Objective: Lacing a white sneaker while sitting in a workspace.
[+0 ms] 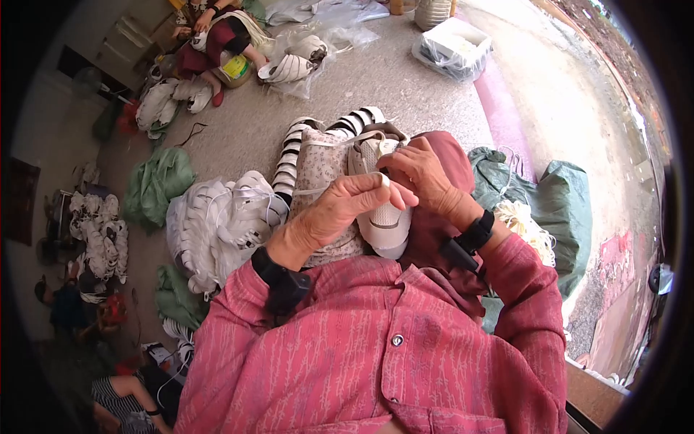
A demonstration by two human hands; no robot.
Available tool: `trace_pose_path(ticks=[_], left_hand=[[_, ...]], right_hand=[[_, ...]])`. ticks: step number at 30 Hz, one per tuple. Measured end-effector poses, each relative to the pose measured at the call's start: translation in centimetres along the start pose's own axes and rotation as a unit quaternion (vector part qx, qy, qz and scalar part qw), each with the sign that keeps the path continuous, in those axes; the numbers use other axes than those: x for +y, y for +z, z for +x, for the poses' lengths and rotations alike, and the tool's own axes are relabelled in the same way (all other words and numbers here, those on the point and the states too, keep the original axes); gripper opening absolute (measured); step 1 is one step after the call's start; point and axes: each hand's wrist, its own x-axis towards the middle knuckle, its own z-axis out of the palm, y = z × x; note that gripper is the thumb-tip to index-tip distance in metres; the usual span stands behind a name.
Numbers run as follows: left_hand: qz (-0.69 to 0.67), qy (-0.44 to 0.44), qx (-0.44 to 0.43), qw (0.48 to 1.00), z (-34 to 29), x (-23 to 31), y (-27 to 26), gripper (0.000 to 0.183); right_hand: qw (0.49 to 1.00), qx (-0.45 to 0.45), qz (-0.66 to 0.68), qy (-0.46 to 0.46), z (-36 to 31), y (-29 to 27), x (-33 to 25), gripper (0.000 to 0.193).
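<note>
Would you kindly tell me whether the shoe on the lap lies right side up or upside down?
Right side up: the shoe has its mesh upper and pale toe facing upward.

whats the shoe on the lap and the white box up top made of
Shoe: likely matte synthetic leather, smooth at the toe, with finely dotted mesh. White box: perhaps plastic or foam, plain and pale; its clear, shiny wrap seems plastic.

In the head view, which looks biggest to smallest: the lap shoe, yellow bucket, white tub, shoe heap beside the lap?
1. Shoe heap beside the lap
2. Lap shoe, partly covered
3. White tub
4. Yellow bucket
</note>
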Motion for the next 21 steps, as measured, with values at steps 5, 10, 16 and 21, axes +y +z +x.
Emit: trace_pose_path(ticks=[5, 10, 16, 21], left_hand=[[-0.044, 0.053, 0.189, 0.980, 0.9, -1.8, -2.9, 0.028], [-0.219, 0.045, 0.305, 0.926, 0.4, -6.2, -6.1, 0.021], [-0.258, 0.064, 0.312, 0.912, 0.2, -7.7, -5.9, 0.019], [-0.027, 0.090, 0.297, 0.950, 0.2, -7.2, -3.7, 0.026]], right_hand=[[0.980, 0.068, 0.165, 0.091, -1.0, 0.9, 0.3, 0.014], [0.946, 0.057, 0.291, 0.133, -2.1, 1.0, 0.2, 0.017], [0.991, 0.053, 0.090, 0.083, -1.5, 1.0, -1.0, 0.014], [0.961, 0.037, 0.208, 0.178, -1.7, 0.6, -2.1, 0.012]])
